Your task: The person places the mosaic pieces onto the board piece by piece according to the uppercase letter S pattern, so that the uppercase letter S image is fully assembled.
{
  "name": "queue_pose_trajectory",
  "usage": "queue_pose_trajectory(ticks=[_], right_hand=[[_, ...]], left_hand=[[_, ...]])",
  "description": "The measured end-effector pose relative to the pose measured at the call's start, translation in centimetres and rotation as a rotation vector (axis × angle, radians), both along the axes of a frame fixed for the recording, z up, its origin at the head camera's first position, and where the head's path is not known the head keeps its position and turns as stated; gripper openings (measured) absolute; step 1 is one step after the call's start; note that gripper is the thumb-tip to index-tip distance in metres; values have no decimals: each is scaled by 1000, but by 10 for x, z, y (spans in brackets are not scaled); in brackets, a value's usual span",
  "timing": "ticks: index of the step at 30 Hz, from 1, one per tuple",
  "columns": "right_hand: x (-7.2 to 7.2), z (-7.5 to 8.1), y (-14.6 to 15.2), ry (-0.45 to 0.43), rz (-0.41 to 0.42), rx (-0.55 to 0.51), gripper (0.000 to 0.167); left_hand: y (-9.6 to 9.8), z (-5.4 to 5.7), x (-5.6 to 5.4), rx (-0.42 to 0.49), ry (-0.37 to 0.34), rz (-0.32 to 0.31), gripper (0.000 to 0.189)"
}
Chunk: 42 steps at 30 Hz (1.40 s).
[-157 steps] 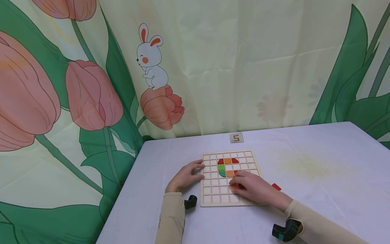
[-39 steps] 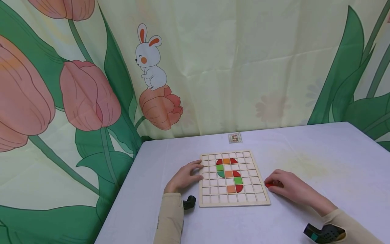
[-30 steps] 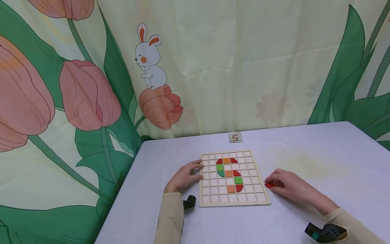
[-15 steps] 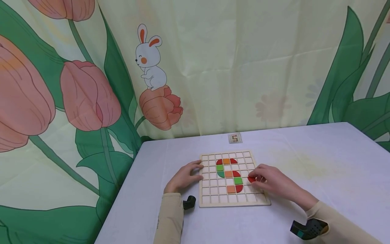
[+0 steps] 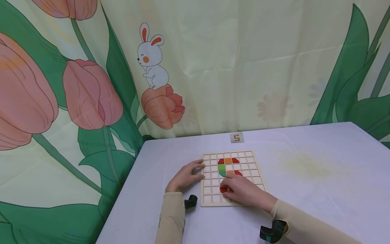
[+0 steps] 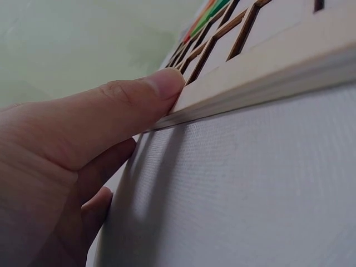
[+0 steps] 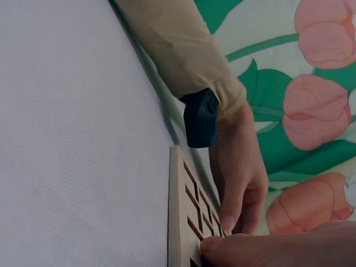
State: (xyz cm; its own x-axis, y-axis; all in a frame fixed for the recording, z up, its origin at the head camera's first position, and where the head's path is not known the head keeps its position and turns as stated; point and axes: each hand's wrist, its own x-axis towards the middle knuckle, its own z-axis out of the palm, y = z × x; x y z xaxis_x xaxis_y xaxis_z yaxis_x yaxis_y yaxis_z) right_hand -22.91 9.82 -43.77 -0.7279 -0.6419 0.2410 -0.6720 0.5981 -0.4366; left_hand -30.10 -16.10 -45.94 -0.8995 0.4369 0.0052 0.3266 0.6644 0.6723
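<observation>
A wooden grid board (image 5: pixel 208 199) lies on the table, with red, orange and green tiles set in some cells in a curving line. My right hand (image 5: pixel 246 191) pinches a red tile with a rounded edge (image 5: pixel 223 190) at the lower middle of the grid, and it covers the lower tiles of the line. At the board's left side, my left hand (image 5: pixel 183 177) touches the frame with relaxed fingers. In the left wrist view the thumb (image 6: pixel 130 100) presses against the board's edge (image 6: pixel 267 69). The right wrist view shows the right thumb (image 7: pixel 250 249) low over the cells.
Behind the board lies a small card (image 5: pixel 236 137) printed with a similar curved pattern on a grid. A white cloth (image 5: pixel 304 189) covers the table, and a curtain with tulips and a rabbit (image 5: pixel 155 67) hangs along its back edge. Each wrist carries a black camera (image 5: pixel 191 202).
My right hand has picked up the red tile from beside the board's right edge and carried it left over the grid to the lower middle. The left hand has stayed at the frame.
</observation>
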Motion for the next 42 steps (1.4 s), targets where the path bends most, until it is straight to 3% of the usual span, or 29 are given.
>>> queue_pose_trajectory(ticks=[10, 34, 42], right_hand=[[-1, -2, 2, 14, -48, -9, 9], [-4, -7, 1, 64, -33, -40, 9], [-4, -7, 2, 40, -41, -38, 8]], left_hand=[[2, 3, 2, -12, -4, 9, 46], [2, 2, 1, -12, 6, 2, 47], [2, 1, 0, -7, 4, 7, 47]])
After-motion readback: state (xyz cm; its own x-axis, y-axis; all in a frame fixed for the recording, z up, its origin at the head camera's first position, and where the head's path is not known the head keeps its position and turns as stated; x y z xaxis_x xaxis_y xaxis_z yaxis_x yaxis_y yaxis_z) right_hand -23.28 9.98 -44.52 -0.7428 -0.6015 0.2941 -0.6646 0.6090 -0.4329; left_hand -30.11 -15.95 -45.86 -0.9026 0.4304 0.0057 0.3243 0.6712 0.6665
